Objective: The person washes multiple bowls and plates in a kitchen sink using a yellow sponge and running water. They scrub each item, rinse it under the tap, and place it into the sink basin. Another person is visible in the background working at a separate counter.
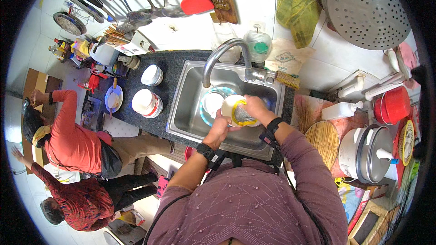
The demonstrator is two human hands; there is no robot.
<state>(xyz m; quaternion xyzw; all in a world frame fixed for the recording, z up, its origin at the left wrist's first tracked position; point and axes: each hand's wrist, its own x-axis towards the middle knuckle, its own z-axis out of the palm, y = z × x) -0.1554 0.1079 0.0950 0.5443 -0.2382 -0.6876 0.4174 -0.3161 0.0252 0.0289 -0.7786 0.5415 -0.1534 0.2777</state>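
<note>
Over the stainless steel sink (184,109), my left hand (219,127) grips the rim of a white bowl (227,104), which is tilted on its side. My right hand (256,109) presses a grey scrubbing cloth with a yellow edge (244,113) against the bowl's inside. Beneath them in the sink lies a basin with a blue-and-white rim (204,110), with white dishes (212,102) in it. The curved chrome faucet (221,46) arches above the basin, to the left of its base.
Stacked bowls (147,103) and a smaller stack (152,75) stand on the dark counter (170,61) left of the sink. A scrub brush (287,80) lies behind its right corner. Two people (75,132) are at the left. A lidded pot (366,153) stands at the right.
</note>
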